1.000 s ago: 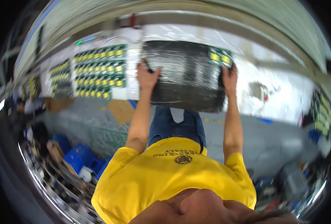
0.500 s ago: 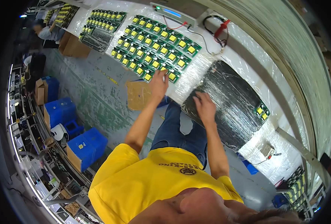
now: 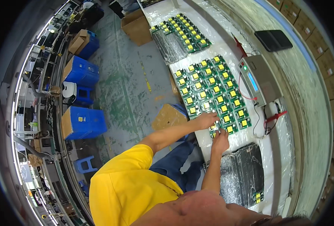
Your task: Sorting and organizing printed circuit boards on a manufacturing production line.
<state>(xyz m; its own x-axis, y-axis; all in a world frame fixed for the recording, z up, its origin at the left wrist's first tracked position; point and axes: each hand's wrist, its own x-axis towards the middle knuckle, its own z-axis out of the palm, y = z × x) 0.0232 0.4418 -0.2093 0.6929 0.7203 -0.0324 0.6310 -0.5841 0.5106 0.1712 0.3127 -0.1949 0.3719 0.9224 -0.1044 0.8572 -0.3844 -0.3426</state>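
Left grip (image 3: 206, 120), right grip (image 3: 221, 141) at half-hidden circuit board (image 3: 213, 127)

Yellow short-sleeved T-shirt (image 3: 125, 184) over blue jeans (image 3: 174, 165)

The T-shirt's loose, plain left sleeve (image 3: 141, 153) ends above the elbow, creased near the shoulder. Below the T-shirt, the jeans wrinkle softly; beyond it, forearms (image 3: 170, 132) and fingers (image 3: 213, 118) are bare.

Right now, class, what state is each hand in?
Left hand: at a green circuit board; whether gripping, cannot be told.
Right hand: at the same board; grip cannot be told.
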